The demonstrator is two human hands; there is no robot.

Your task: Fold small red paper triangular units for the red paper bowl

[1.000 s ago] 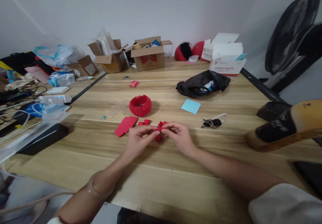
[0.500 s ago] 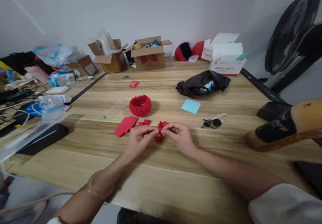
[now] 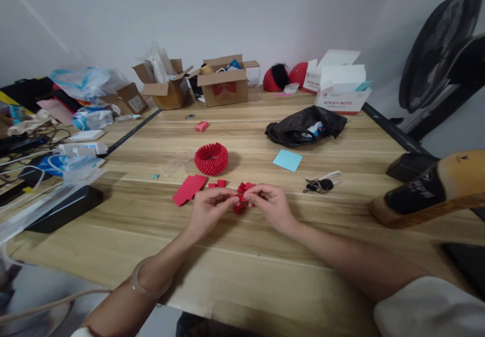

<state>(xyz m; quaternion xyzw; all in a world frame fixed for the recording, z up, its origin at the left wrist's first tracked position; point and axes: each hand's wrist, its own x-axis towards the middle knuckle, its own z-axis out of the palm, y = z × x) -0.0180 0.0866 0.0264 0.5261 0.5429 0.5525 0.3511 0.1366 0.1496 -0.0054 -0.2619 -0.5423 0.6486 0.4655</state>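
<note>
Pinching a small red paper piece between two hands

Left hand point(image 3: 212, 208) and right hand point(image 3: 272, 206) meet over the near-middle of the desk point(image 3: 242, 281), fingertips almost together. Grip on both sides: thumb and forefinger closed on the small red paper piece point(image 3: 241, 196). It lies in the narrow space between the fingertips, one end at each hand; exact folds too small to make out, partly covered by the fingers.

Directly about the grip: loose folded red pieces point(image 3: 238, 209), some just beyond the fingertips, some just under them. Whether they touch the held piece, cannot tell. More folded red scraps point(image 3: 221, 183) just beyond the left hand; to their left, a stack of red paper strips point(image 3: 189, 189), flat, edges staggered.

Farther out, a round red folded-paper bowl point(image 3: 211, 159), upright and open at the top, well clear of both hands. Clear plastic wrapper point(image 3: 176, 164) to its left. Small red block point(image 3: 202, 126) beyond the bowl.

Right side: light-blue paper square point(image 3: 287, 160) flat, keys point(image 3: 319, 184) nearer the right forearm, black bag point(image 3: 295, 127) slumped behind the square. Clear bangle point(image 3: 139, 281) on the left forearm.
</note>
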